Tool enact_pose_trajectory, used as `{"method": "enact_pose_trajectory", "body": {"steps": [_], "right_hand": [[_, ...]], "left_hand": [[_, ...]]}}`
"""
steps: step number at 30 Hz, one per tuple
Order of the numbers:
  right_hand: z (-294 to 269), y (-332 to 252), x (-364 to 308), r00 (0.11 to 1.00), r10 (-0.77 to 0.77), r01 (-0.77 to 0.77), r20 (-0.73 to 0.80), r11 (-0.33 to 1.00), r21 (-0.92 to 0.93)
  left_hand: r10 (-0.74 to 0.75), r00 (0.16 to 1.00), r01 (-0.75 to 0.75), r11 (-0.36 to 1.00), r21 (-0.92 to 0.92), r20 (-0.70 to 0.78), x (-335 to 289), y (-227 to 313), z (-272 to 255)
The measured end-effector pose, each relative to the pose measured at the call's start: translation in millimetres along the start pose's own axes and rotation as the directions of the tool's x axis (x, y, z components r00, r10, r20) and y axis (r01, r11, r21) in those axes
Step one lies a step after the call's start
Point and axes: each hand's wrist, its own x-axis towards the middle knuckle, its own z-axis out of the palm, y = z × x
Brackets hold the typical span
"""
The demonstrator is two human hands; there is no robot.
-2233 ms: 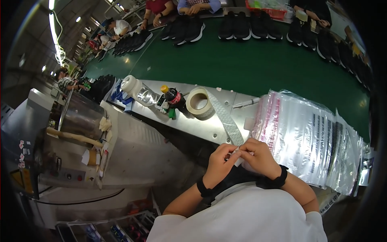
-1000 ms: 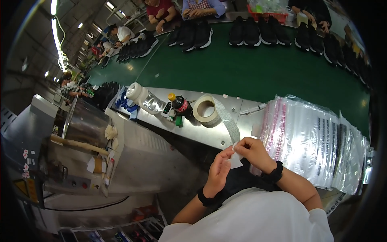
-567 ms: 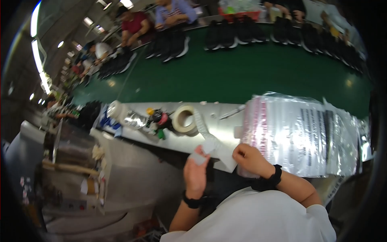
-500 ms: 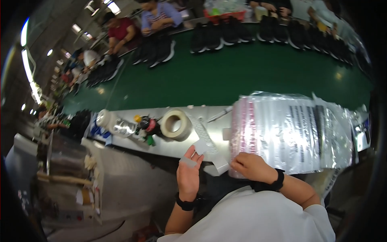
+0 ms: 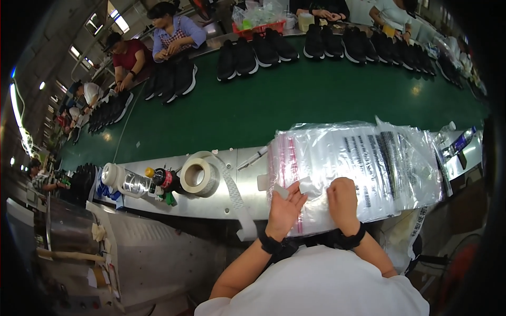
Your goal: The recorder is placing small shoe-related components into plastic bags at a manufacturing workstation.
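My left hand [image 5: 284, 215] is turned palm up over the near left edge of a stack of clear plastic bags [image 5: 329, 158]. It carries a small pale sticker [image 5: 281, 191] on its fingers, and a second pale piece [image 5: 305, 185] shows by the fingertips. My right hand [image 5: 343, 206] is closed, knuckles up, above the middle of the bags; anything in its fingers is hidden. To the left stands a roll of label tape [image 5: 196, 176], its loose strip [image 5: 232, 192] hanging over the table's near edge.
A clear bottle [image 5: 129, 180] and a dark bottle with a yellow cap [image 5: 164, 179] lie left of the roll. A pen-like tool [image 5: 254, 158] lies beside the bags. Beyond, black shoes [image 5: 245, 57] line a green belt [image 5: 237, 105], with several people behind it.
My left hand has moved right, from beside the tape strip to over the bags. My right hand has shifted slightly and turned upright. The view has swung to the right.
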Motion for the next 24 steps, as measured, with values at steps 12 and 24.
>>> {"method": "enact_pose_trajectory", "body": {"steps": [12, 24], "right_hand": [[-47.2, 15.5, 6.4, 0.810, 0.520, -0.559, 0.271, 0.543, 0.627], [-57.9, -19.1, -3.6, 0.940, -0.307, 0.314, 0.147, 0.949, -0.027]], "left_hand": [[-0.444, 0.895, 0.442, 0.895, 0.055, 0.034, 40.6, 6.1, 31.7], [-0.464, 0.885, 0.464, 0.886, 0.022, 0.023, 27.8, 47.7, 65.2]]}}
